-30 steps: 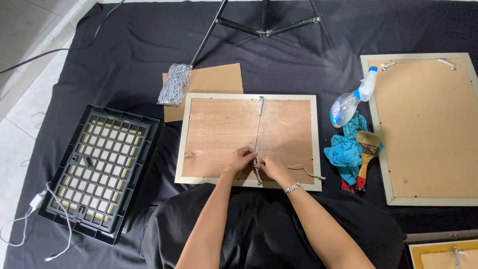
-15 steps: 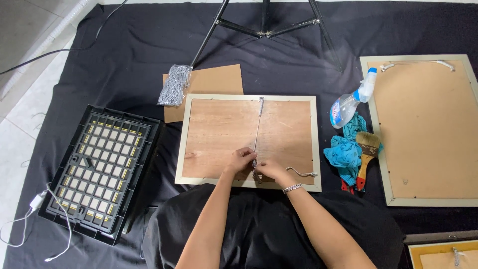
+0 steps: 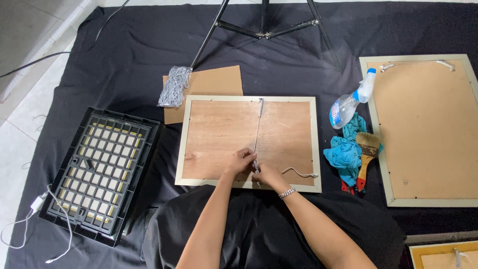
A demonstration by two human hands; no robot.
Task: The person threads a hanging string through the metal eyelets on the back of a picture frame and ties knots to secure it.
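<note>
Item: pale-framed picture frame lying face down, brown wooden backing up (image 3: 219,134), centre of the black floor cloth. We judge the work partly done: the thin grey hanging cord (image 3: 257,129) is fixed at the far edge; its near end is not yet fastened. Our left hand (image 3: 241,160) and right hand (image 3: 269,174) pinch the cord, fingers closed. A white loose tail (image 3: 298,172) trails right.
</note>
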